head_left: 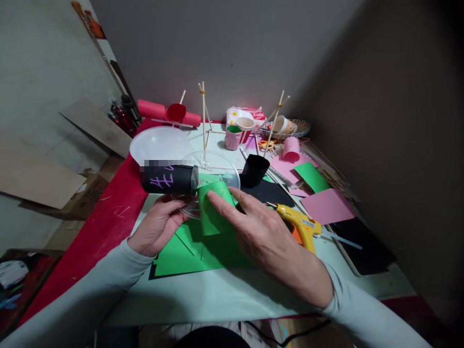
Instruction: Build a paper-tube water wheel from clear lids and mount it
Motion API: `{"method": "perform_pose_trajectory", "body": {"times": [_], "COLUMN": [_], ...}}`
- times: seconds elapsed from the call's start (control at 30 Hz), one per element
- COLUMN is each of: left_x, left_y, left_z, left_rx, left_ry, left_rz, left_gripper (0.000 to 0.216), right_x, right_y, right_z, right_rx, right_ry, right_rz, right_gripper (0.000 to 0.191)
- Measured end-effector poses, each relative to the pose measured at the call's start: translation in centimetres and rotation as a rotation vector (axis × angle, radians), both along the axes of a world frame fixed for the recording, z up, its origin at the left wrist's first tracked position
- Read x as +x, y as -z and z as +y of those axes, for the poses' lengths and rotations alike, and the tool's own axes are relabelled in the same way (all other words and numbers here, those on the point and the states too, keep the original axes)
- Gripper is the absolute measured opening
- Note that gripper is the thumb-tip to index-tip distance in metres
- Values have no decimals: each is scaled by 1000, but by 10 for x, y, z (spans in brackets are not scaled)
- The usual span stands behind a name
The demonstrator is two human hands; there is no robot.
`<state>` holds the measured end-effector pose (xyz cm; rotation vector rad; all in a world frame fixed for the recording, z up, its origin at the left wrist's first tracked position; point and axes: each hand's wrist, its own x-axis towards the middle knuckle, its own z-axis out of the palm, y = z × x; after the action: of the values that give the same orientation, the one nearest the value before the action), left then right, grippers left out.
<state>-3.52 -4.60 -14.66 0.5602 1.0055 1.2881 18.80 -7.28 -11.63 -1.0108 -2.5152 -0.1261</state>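
Observation:
My right hand (259,227) is closed on a green paper tube (216,217), its index finger lying along the tube's side. My left hand (161,223) pinches the near edge of a round clear plastic piece (235,176). A black paper tube (168,180) with purple writing lies sideways just above my left fingers, its grey end beside the green tube; whether it is fixed to the plastic I cannot tell. Green paper sheets (177,258) lie beneath both hands. Right of my right hand is a yellow glue gun (299,222) with a glue stick in its back.
Stick frames (203,111) stand behind, near a white round lid (155,142) and red paper tubes (152,107). Paper cups (232,140) are at the back. A black paper tube piece (255,170), pink paper (328,205) and a dark tablet-like slab (362,246) occupy the right side.

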Motion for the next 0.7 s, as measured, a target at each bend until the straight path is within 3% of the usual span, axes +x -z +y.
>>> {"method": "perform_pose_trajectory", "body": {"times": [0.33,0.7], "left_x": [3,3], "left_y": [7,5], "left_z": [0,1], "left_rx": [-7,-34], "left_ry": [-7,-1], "left_rz": [11,-16], "left_gripper": [25,21], "right_x": [4,8], "right_y": [5,0], "right_z": [-14,-20], "right_rx": [-70,13], "right_ry": [42,34], "right_rz": [-71,-112], "right_gripper": [75,64]}}
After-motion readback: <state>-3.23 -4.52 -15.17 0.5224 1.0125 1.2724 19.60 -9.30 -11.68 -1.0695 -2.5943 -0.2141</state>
